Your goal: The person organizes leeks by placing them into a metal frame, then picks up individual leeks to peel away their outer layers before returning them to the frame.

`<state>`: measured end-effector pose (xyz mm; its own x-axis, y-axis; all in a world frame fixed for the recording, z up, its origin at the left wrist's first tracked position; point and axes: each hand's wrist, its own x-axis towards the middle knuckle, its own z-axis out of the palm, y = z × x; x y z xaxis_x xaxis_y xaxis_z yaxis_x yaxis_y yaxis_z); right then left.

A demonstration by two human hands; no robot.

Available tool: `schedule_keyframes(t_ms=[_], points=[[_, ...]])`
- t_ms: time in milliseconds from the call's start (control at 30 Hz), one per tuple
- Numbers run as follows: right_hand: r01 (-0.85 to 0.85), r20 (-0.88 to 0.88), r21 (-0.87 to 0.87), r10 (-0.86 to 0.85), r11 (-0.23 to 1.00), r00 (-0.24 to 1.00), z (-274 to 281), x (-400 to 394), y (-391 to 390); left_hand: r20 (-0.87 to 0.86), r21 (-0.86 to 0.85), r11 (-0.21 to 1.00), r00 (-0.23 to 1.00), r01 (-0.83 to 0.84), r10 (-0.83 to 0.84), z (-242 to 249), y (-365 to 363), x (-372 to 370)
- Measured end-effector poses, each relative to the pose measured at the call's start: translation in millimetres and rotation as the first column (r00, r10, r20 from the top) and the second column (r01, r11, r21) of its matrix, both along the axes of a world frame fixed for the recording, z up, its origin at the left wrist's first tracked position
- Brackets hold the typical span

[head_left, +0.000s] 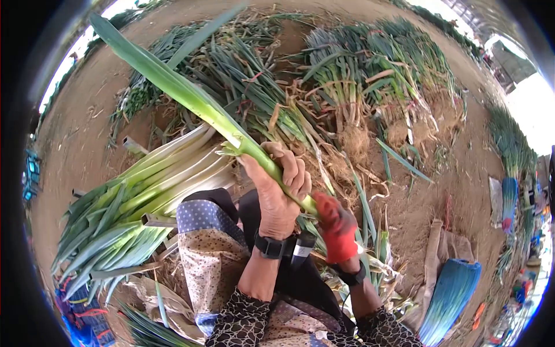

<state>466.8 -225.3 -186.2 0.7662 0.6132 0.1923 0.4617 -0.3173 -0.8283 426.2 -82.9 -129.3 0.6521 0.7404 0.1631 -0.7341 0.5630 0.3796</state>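
Note:
A long green leek (pixel 199 104) slants across the view, its leaves up at the far left and its pale stem toward me. My left hand (pixel 278 188) is bare and wrapped round the stem. At the stem's lower end is my right hand (pixel 337 228) in a red glove, its fingers curled and closed round that end. The tip of the stem is hidden by the glove. Left of my hands, a pile of cleaned leeks (pixel 167 173) rests on a metal frame (pixel 157 220), white ends toward the middle.
Bundled leeks (pixel 341 75) with roots and dry leaves lie on the dirt ground (pixel 462 162) ahead. Loose peelings (pixel 381 272) lie beside my right arm. A leek bundle in blue wrap (pixel 454 298) sits near a brown sack (pixel 433 260) at right. More leeks stand along the far right.

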Motion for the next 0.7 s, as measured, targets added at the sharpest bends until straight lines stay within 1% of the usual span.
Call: schedule_keyframes(t_ms=[33, 67, 100, 133, 200, 233, 267, 300, 333, 367, 400, 433, 467, 500, 533, 567, 600, 667, 700], points=[[-0.018, -0.193, 0.027, 0.023, 0.999, 0.981, -13, 4, -6, 0.079, 0.042, 0.999, 0.997, 0.018, -0.021, 8, 8, -12], [-0.031, -0.383, 0.048, 0.047, 0.998, 0.922, -26, 7, -15, 0.151, 0.083, 0.996, 0.988, 0.033, -0.045, 13, 17, -26], [-0.054, -0.484, -0.072, 0.013, 0.996, 0.875, -43, 13, -30, 0.348, 0.153, 0.985, 0.928, 0.080, -0.129, 17, 33, -33], [-0.091, -0.568, -0.186, -0.031, 0.978, 0.823, -53, 21, -44, 0.302, 0.160, 0.987, 0.950, 0.027, -0.075, 34, 41, -51], [-0.166, -0.709, -0.441, -0.229, 0.882, 0.667, -52, 32, -65, 0.323, 0.206, 0.978, 0.945, -0.012, -0.056, 50, 59, -83], [-0.201, -0.343, -0.425, 0.049, 0.883, 0.938, -77, 40, -90, 0.340, 0.220, 0.973, 0.940, -0.070, -0.009, 57, 70, -100], [-0.240, 0.117, -0.413, 0.312, 0.879, 0.943, -107, 46, -118, 0.357, 0.232, 0.965, 0.934, -0.122, 0.032, 64, 80, -119], [-0.224, -0.129, -0.253, 0.196, 0.941, 0.972, -116, 50, -139, 0.328, 0.174, 0.965, 0.935, -0.198, 0.133, 71, 88, -140], [-0.165, -0.383, -0.103, 0.114, 0.981, 0.917, -101, 44, -131, 0.326, 0.220, 0.940, 0.928, -0.261, 0.181, 74, 101, -162], [-0.039, -0.453, -0.263, -0.088, 0.964, 0.887, -82, 43, -124, 0.304, 0.177, 0.934, 0.919, -0.311, 0.249, 77, 104, -183], [0.074, -0.483, -0.427, -0.296, 0.901, 0.824, -40, 28, -104, 0.279, 0.135, 0.924, 0.909, -0.358, 0.311, 83, 106, -201], [0.002, -0.697, 0.172, 0.120, 0.985, 0.707, -69, 50, -117, 0.240, 0.110, 0.907, 0.896, -0.407, 0.373, 83, 109, -217], [-0.008, -0.574, 0.236, 0.146, 0.972, 0.805, -24, 19, -85, 0.154, 0.092, 0.869, 0.869, -0.486, 0.470, 85, 107, -231], [-0.052, -0.369, 0.264, 0.151, 0.963, 0.917, 12, -10, -53, 0.064, 0.079, 0.821, 0.825, -0.565, 0.561, 87, 103, -244], [-0.100, -0.146, 0.292, 0.147, 0.951, 0.978, 39, -34, -27, -0.026, 0.074, 0.765, 0.766, -0.639, 0.642, 89, 100, -259], [-0.267, 0.199, 0.176, 0.231, 0.947, 0.952, 61, -51, -7, 0.000, 0.110, 0.755, 0.759, -0.647, 0.651, 90, 98, -276], [-0.381, 0.511, 0.021, 0.317, 0.924, 0.799, 78, -67, 10, -0.026, 0.067, 0.721, 0.721, -0.689, 0.692, 91, 93, -287], [-0.584, 0.749, 0.011, 0.380, 0.812, 0.543, 106, -118, 52, -0.078, -0.020, 0.638, 0.637, -0.770, 0.767, 92, 82, -304], [-0.622, 0.694, -0.089, 0.496, 0.778, 0.521, 114, -143, 60, -0.091, -0.039, 0.584, 0.585, -0.811, 0.806, 93, 78, -316]])
